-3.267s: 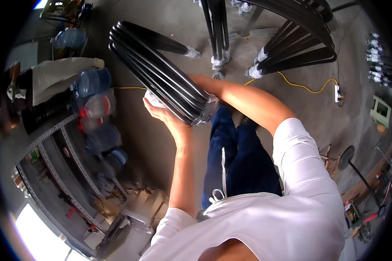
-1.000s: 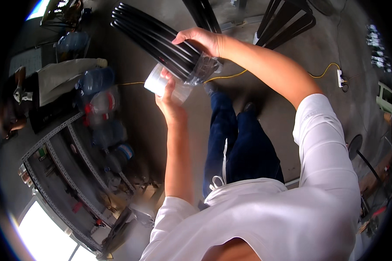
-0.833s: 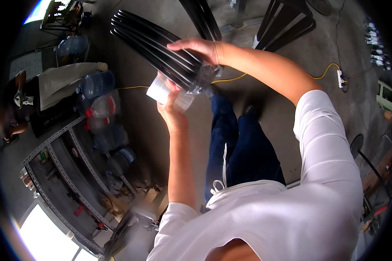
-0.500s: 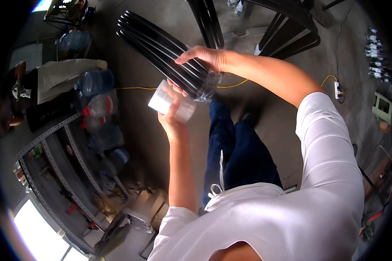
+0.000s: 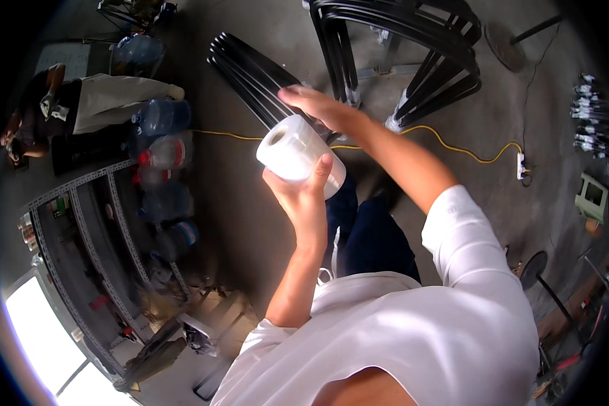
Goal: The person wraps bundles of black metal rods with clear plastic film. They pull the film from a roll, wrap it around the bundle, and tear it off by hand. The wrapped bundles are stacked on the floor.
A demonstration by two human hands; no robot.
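Several bottles [image 5: 167, 152], shelving [image 5: 81, 182] leftward | left fingers [image 5: 323, 167] round film roll [image 5: 303, 157] (overlapping tubes [image 5: 250, 78]) | right fingers [image 5: 299, 93] on tubes, grip unclear

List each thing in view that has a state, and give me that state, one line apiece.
Plastic roll: tilted, core hole showing, gripped in the left hand.
Black tubes: bundled, slanting; the right hand lies over them, grip partly hidden.
Curved black frames: grouped, lower ends wrapped in plastic.
Yellow cord: lying in loose curves on the floor.
Large bottles: clustered; fill unclear.
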